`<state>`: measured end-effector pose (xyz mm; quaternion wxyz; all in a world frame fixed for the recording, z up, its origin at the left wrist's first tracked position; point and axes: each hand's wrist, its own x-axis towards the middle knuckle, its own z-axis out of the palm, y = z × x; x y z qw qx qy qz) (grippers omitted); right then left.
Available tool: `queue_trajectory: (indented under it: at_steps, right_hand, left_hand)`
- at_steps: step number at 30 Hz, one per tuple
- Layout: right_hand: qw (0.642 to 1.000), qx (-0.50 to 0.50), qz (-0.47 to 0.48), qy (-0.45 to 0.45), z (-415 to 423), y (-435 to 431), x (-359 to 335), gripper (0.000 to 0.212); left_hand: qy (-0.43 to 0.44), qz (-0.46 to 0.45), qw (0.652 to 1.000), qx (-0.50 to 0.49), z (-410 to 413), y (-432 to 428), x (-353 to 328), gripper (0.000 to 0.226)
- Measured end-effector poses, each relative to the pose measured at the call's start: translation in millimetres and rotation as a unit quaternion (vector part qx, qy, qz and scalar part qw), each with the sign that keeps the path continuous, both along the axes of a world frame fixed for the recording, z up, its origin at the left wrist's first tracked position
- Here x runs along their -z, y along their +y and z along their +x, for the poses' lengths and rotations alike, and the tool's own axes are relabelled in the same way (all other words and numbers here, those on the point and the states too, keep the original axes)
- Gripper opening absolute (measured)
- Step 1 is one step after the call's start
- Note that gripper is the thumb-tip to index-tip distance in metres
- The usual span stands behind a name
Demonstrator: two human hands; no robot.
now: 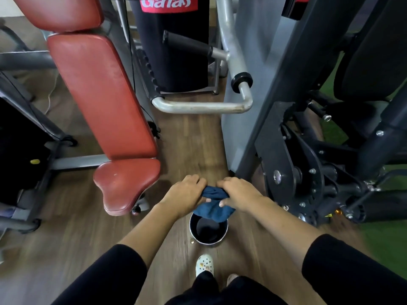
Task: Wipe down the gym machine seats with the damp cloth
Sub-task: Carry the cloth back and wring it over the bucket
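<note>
Gripping the blue cloth [213,202] with both hands, left hand [186,193] and right hand [239,193] curled tight round its bunched, seemingly twisted top, just above a dark bowl [208,230] on the floor; red seat [125,183] near left.

Fists: left hand [184,193] beside right hand [239,194]

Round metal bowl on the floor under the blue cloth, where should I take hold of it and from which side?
Probably pinch the thin rim of the round metal bowl on its near edge, coming down from the side of the white shoe. The bowl stands upright with its top open, and the dark blue cloth hides the far rim.
</note>
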<state>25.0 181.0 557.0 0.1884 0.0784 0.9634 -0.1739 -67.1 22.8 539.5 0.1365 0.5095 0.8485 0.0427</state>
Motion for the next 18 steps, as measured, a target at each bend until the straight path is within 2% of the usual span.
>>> queue_trajectory:
  at_steps: [5, 11, 18]
  right_hand:
    - [0.999, -0.024, 0.016, -0.014, 15.4, 0.9, 12.1, 0.033]
    - [0.998, -0.054, 0.031, -0.027, 43.4, -2.0, 35.1, 0.038]
    - [0.993, -0.064, 0.024, -0.094, 74.1, -12.0, 96.6, 0.041]
  left_hand:
    - [-0.02, -0.015, 0.999, -0.023, 20.5, -1.4, 11.5, 0.043]
    - [-0.042, -0.015, 0.998, -0.05, 55.8, -7.8, 38.8, 0.031]
    - [-0.087, -0.051, 0.993, -0.062, 96.7, -18.1, 95.0, 0.037]
